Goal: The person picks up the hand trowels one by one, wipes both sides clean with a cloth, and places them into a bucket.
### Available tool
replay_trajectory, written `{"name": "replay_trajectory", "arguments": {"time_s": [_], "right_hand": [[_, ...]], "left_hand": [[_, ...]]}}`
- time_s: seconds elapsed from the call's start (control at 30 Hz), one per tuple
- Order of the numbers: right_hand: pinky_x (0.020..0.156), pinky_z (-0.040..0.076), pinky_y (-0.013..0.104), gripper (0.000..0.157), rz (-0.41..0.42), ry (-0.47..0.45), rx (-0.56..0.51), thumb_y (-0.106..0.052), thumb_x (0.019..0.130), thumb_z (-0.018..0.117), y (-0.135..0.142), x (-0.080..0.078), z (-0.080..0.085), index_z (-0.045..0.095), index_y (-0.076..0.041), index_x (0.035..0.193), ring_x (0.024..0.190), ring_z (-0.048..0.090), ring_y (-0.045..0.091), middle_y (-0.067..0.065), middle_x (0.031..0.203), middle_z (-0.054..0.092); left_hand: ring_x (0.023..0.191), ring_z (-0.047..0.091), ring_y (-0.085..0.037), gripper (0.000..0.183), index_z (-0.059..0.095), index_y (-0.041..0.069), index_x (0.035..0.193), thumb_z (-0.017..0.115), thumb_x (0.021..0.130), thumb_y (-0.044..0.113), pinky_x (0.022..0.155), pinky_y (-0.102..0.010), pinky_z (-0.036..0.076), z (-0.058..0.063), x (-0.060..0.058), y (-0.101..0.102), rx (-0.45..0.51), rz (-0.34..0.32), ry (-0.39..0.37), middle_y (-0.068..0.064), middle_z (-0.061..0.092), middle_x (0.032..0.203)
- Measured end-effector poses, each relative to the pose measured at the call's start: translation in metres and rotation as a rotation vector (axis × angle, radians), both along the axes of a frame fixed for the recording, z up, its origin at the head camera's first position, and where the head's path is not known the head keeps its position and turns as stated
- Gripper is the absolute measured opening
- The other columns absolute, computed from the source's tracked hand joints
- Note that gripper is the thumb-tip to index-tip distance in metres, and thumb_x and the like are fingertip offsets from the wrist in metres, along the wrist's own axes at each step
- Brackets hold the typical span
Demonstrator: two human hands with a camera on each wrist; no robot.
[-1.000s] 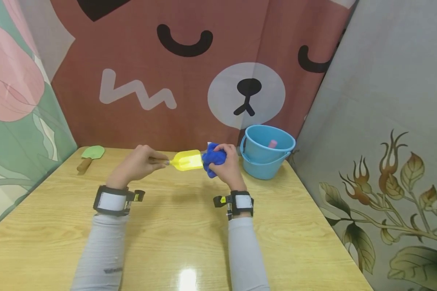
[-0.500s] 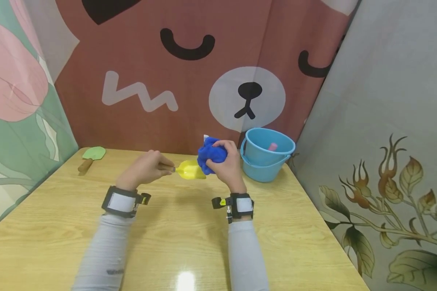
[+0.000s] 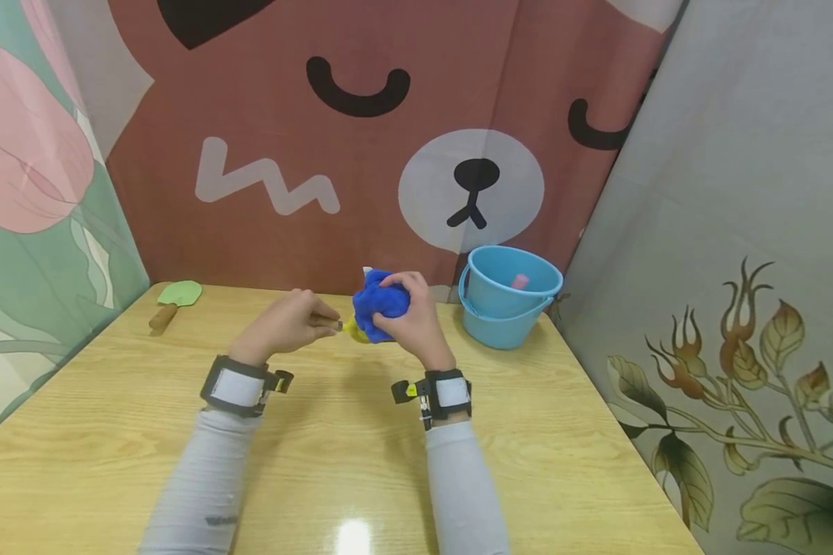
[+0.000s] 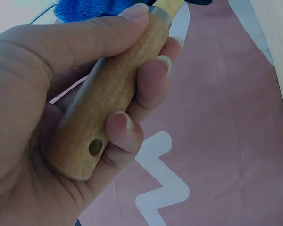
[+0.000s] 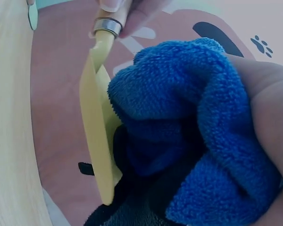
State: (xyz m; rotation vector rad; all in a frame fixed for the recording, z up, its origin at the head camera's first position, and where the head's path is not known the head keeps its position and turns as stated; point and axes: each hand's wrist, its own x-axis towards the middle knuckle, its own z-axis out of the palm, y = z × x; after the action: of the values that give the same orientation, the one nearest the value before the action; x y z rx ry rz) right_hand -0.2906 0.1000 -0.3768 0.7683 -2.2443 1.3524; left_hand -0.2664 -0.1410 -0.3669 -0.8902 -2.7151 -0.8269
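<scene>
My left hand (image 3: pixel 284 324) grips the wooden handle (image 4: pixel 113 94) of a small yellow hand shovel (image 5: pixel 92 127), fingers curled round it. In the head view most of the shovel's blade is hidden behind a bunched blue cloth (image 3: pixel 382 306). My right hand (image 3: pixel 413 316) holds that cloth, thumb and fingers round it. Seen from the right wrist, the fuzzy cloth (image 5: pixel 193 103) lies against one face of the blade. Both hands are raised above the table.
On the wooden table (image 3: pixel 361 455), a green shovel with a wooden handle (image 3: pixel 179 293) lies at the far left. A light blue bucket (image 3: pixel 503 320) stands at the back right with something pink (image 3: pixel 520 281) inside. Printed curtains hang behind and beside the table.
The cloth has moved left over the yellow blade, covering most of it in the head view. My left hand has shifted slightly right with the shovel. The bucket and green shovel stay put.
</scene>
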Motion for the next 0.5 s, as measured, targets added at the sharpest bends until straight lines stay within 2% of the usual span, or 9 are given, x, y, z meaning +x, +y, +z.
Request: {"name": "replay_trajectory", "arguments": {"time_s": [0.23,0.5], "right_hand": [[0.099,0.052,0.054,0.041,0.027,-0.002,0.031,-0.004,0.076,0.086,-0.0055,-0.0010,-0.0023,0.065,-0.011,0.110,0.119,0.057,0.035,0.012,0.124,0.056],[0.101,0.051,0.057,0.041,0.027,-0.054,0.077,-0.003,0.077,0.086,-0.0092,-0.0015,-0.0057,0.064,-0.011,0.112,0.123,0.055,0.039,0.014,0.128,0.053]], "left_hand": [[0.092,0.076,-0.025,0.022,0.076,-0.004,0.112,0.075,0.093,0.007,0.078,-0.040,0.063,0.0018,0.0011,0.0028,0.008,0.000,-0.011,-0.014,0.078,0.103],[0.091,0.076,-0.025,0.020,0.077,-0.004,0.110,0.075,0.092,0.006,0.078,-0.040,0.063,0.0031,0.0033,0.0044,-0.005,0.004,0.013,-0.013,0.078,0.101]]}}
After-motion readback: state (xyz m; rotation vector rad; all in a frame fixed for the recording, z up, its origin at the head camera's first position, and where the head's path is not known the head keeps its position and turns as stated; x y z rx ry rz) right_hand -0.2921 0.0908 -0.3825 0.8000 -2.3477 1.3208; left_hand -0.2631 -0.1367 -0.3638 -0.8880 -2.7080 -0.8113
